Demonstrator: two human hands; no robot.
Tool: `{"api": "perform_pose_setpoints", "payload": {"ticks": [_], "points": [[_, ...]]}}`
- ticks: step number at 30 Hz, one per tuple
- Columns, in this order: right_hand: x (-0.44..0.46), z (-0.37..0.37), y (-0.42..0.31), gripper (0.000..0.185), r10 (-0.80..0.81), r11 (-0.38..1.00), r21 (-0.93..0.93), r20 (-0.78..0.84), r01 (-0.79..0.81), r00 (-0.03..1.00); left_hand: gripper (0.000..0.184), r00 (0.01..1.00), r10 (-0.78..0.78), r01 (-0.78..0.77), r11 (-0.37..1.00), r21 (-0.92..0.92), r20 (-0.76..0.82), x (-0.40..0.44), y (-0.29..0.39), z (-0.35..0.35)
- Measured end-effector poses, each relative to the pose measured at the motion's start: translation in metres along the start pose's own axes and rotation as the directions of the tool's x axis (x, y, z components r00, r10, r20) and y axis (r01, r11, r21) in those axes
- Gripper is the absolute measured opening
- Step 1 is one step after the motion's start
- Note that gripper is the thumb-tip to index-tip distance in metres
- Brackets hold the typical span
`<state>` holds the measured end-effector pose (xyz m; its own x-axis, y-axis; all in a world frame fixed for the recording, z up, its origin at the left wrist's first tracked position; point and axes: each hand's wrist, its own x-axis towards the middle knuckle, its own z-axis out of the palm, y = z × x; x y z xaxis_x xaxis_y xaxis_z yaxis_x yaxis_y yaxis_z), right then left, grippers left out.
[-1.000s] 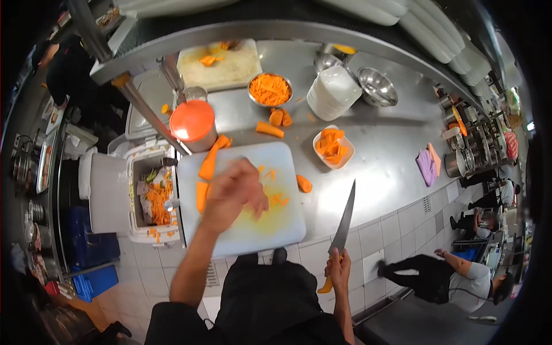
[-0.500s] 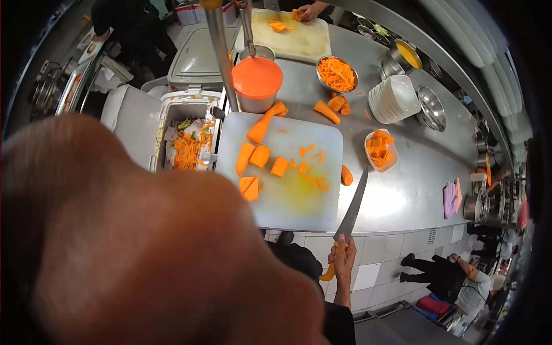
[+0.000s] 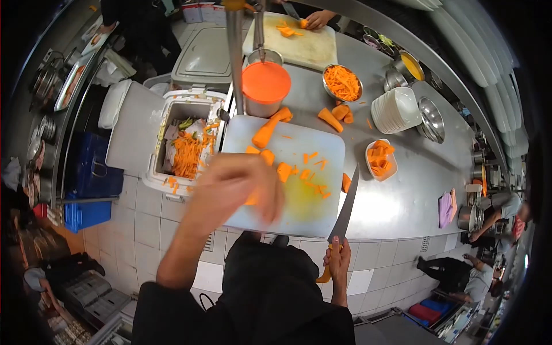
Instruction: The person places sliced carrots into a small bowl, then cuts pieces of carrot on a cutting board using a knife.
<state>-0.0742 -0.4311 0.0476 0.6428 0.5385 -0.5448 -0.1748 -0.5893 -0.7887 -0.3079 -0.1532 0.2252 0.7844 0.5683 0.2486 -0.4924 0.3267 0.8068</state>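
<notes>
My left hand point(image 3: 241, 181) is smeared by motion above the left part of the white cutting board point(image 3: 299, 221), and its fingers cannot be made out. Partly behind it lie orange vegetable chunks point(image 3: 283, 172), with small cut pieces point(image 3: 310, 181) on the board's yellow-stained middle. My right hand point(image 3: 337, 259) is closed round the yellow handle of a large knife point(image 3: 345, 215), its blade pointing up and away, just right of the board. A white bowl of orange pieces point(image 3: 380, 159) stands beyond the tip. One long peeled piece point(image 3: 264, 132) rests on the board's far edge.
An open bin of peelings point(image 3: 187, 152) stands left of the board. Behind are an orange-lidded container point(image 3: 266, 81), a bowl of shreds point(image 3: 342, 83) and stacked white bowls point(image 3: 397, 110). Across the counter, a co-worker's hand point(image 3: 319, 19) is at another board point(image 3: 293, 49). More people stand right.
My left hand has moved from close before the camera to over the board. My right hand still holds the knife. The view has shifted slightly.
</notes>
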Motion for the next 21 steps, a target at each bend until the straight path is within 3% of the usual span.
{"api": "perform_pose_setpoints", "payload": {"ticks": [1, 2, 3, 4, 6, 9, 13, 15, 16, 18, 19, 21], "points": [[0.0, -0.002, 0.002, 0.037, 0.003, 1.0, 0.013, 0.009, -0.003, 1.0, 0.025, 0.929, -0.143, 0.259, 0.911, 0.322, -0.341, -0.004, -0.037, -0.007], [-0.002, -0.004, 0.005, 0.037, 0.008, 1.0, 0.027, 0.019, -0.009, 1.0, 0.029, 0.84, -0.091, 0.456, 0.653, 0.605, -0.535, -0.014, -0.084, -0.02], [-0.003, -0.007, 0.007, 0.037, 0.011, 0.999, 0.035, 0.009, -0.011, 1.0, 0.034, 0.871, 0.053, 0.478, 0.135, 0.868, -0.488, -0.038, -0.129, -0.039], [-0.004, -0.009, 0.009, 0.037, 0.011, 1.0, 0.02, 0.009, -0.011, 1.0, 0.034, 0.877, 0.047, 0.469, 0.134, 0.873, -0.479, -0.057, -0.158, -0.048], [-0.007, -0.014, 0.012, 0.037, 0.016, 1.0, 0.019, -0.01, -0.016, 1.0, 0.038, 0.872, 0.229, 0.467, -0.126, 0.875, -0.432, -0.08, -0.193, -0.054], [-0.012, -0.023, 0.015, 0.036, 0.021, 1.0, 0.005, -0.005, -0.021, 1.0, 0.042, 0.862, 0.262, 0.488, -0.199, 0.85, -0.433, -0.083, -0.208, -0.044], [-0.014, -0.041, 0.026, 0.035, 0.019, 1.0, -0.015, 0.028, -0.018, 0.999, 0.042, 0.909, 0.193, 0.407, -0.227, 0.885, -0.369, -0.092, -0.223, -0.033], [-0.013, -0.05, 0.034, 0.035, 0.019, 1.0, -0.011, 0.04, -0.018, 0.999, 0.043, 0.925, 0.174, 0.356, -0.087, 0.93, -0.338, -0.095, -0.237, -0.038], [-0.014, -0.056, 0.038, 0.035, 0.012, 1.0, 0.003, 0.053, -0.013, 0.999, 0.043, 0.93, 0.168, 0.347, -0.095, 0.933, -0.328, -0.088, -0.239, -0.029], [-0.012, -0.071, 0.046, 0.034, 0.004, 1.0, 0.022, 0.066, -0.005, 0.998, 0.042, 0.943, 0.301, 0.188, -0.141, 0.972, -0.139, -0.063, -0.246, -0.003], [-0.01, -0.077, 0.053, 0.034, -0.006, 1.0, 0.03, 0.102, 0.003, 0.995, 0.042, 0.946, 0.296, 0.18, -0.149, 0.972, -0.13, -0.052, -0.258, 0.005], [-0.003, -0.089, 0.064, 0.034, -0.042, 0.999, 0.005, 0.144, 0.041, 0.989, 0.041, 0.922, 0.297, 0.199, 0.187, 0.962, -0.248, -0.027, -0.285, 0.013]]}}
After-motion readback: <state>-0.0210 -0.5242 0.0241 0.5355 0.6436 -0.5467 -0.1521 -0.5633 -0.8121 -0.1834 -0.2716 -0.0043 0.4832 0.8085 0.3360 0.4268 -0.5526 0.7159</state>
